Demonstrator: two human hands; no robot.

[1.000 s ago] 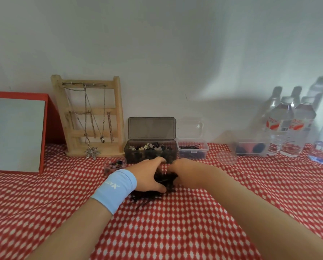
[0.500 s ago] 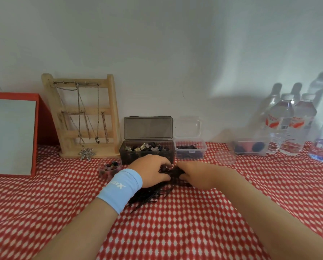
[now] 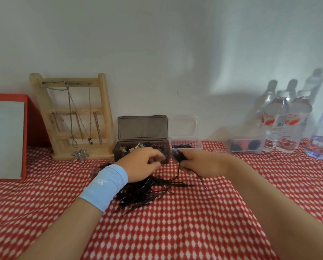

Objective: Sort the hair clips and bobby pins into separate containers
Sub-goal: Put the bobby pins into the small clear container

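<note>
Loose bobby pins (image 3: 143,192): black, in a tangled heap on the red-and-white checked tablecloth (image 3: 175,231), mid-table, partly under the left wrist.
Bunch of bobby pins (image 3: 178,157): pinched in the curled fingers of the right hand (image 3: 200,163). The ends fan out above the fist and a few trail below it. It is held off the cloth, just in front of the clear pin container (image 3: 186,146).
Left hand (image 3: 142,164): fingers curled down over the far side of the heap, close to the front of the dark box. Cannot tell whether it holds anything. Light blue wristband (image 3: 105,186) on the wrist.
Dark box (image 3: 119,150): smoky plastic, lid upright, hair clips (image 3: 136,147) inside. It stands at the table's back edge, touching the clear pin container on its right, which has a few black pins in it.
Back edge, left: wooden jewellery stand (image 3: 72,117) with chains and a leaf pendant (image 3: 79,155); red-framed mirror (image 3: 6,136).
Back edge, right: clear tub (image 3: 247,145) with dark and red round items; water bottles (image 3: 284,122).
</note>
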